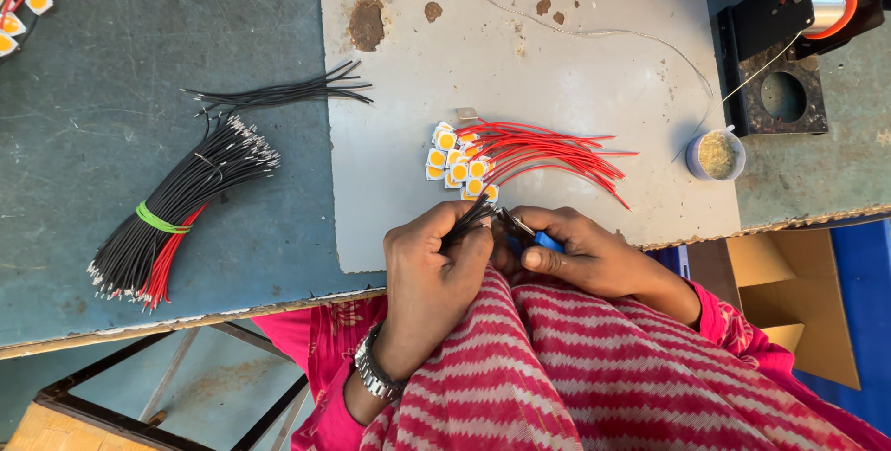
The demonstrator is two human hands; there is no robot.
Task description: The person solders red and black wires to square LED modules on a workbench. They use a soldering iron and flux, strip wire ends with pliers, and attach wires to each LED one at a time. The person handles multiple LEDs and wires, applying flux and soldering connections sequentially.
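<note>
My left hand (429, 264) is closed around a small bunch of black wires (471, 217) at the near edge of the grey work mat (520, 61). My right hand (580, 251) grips a blue-handled tool (532, 238), its metal tip meeting the wire ends. Just beyond my hands lies a cluster of small white squares with yellow centres (455, 165), each with red wires (548, 149) fanning to the right.
A tied bundle of black and red wires (176, 214) and a loose bunch of black wires (283, 92) lie at left. A small white pot (716, 155), a solder spool on a black stand (798, 29), and a cardboard box (798, 307) are at right.
</note>
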